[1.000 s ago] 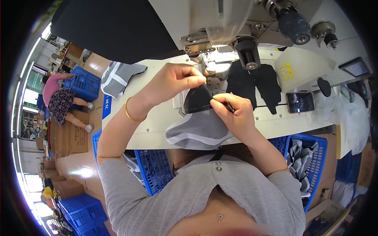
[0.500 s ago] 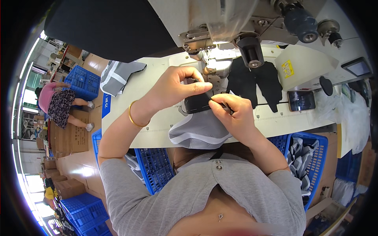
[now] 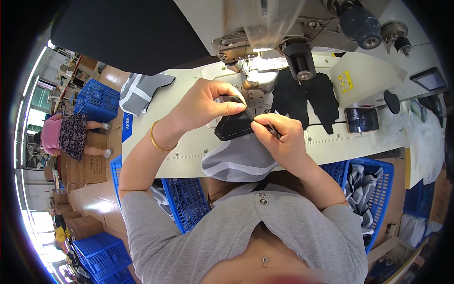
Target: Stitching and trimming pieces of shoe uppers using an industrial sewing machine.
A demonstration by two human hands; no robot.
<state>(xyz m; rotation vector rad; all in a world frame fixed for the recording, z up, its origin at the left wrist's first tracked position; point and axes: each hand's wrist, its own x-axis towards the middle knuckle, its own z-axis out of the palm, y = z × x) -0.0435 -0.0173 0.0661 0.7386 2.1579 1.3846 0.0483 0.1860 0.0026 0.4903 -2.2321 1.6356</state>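
My left hand pinches the upper edge of a black fabric piece between thumb and fingers. A short way to the right, my right hand pinches the same piece's edge, and a slim dark thing shows between its fingers, its kind unclear. Attached below the black part, grey fabric with a white strip hangs over the table's front edge towards my lap. Just beyond my hands is the lit needle area of a sewing machine.
Black cut fabric pieces lie right of the needle area, near a phone. Grey and white pieces rest at the table's left. Blue crates stand below the table. A person bends beside boxes at far left.
My left hand has shifted slightly, and the black fabric has tilted and spread between my hands. My right hand has barely moved. The person at far left has changed posture.
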